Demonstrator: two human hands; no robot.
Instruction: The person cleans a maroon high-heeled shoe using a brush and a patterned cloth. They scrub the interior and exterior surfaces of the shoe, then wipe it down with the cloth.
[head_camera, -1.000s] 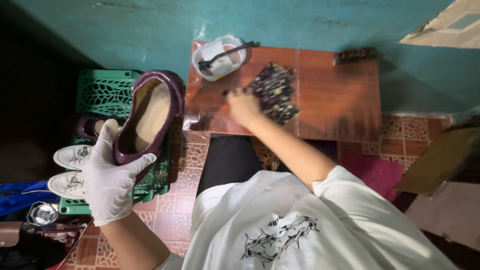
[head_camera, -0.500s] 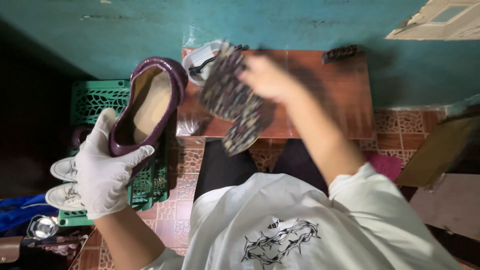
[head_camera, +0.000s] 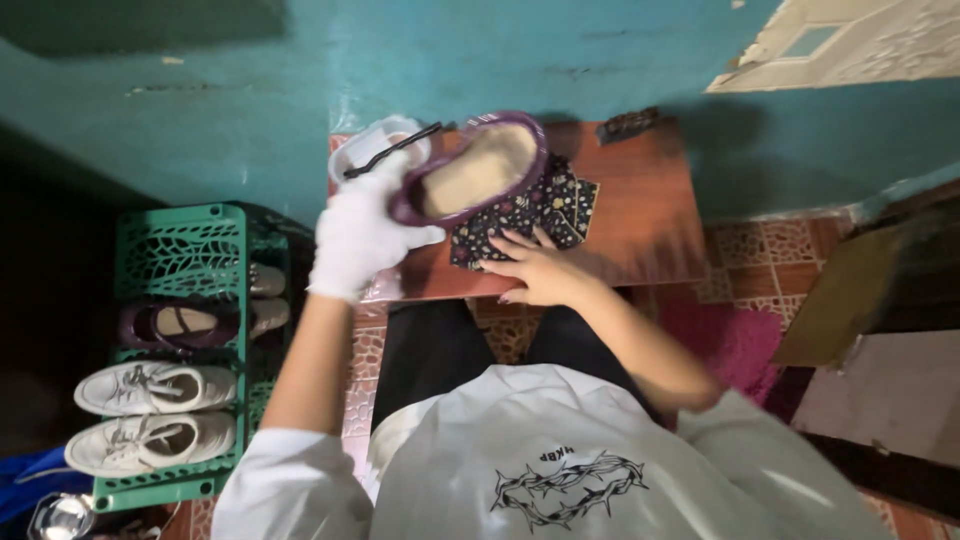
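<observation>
Shoe over cloth on the table
Gloved left hand (head_camera: 362, 235) grips purple shoe (head_camera: 470, 170); right hand (head_camera: 535, 270), fingers flat, presses cloth (head_camera: 520, 212) at six o'clock; wiping not begun.

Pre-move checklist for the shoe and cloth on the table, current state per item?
1. Grip on the purple shoe: the gloved left hand holds it at one end. Ok.
2. Shoe over the patterned cloth: opening up, above the cloth. Ok.
3. Cloth pinned flat: the bare right hand presses its near edge onto the wooden table. Ok.
4. Shoe resting on the cloth or held just above it: cannot tell.
5. White container with a dark tool across it: right next to the left hand, may get bumped. Not ok.
</observation>
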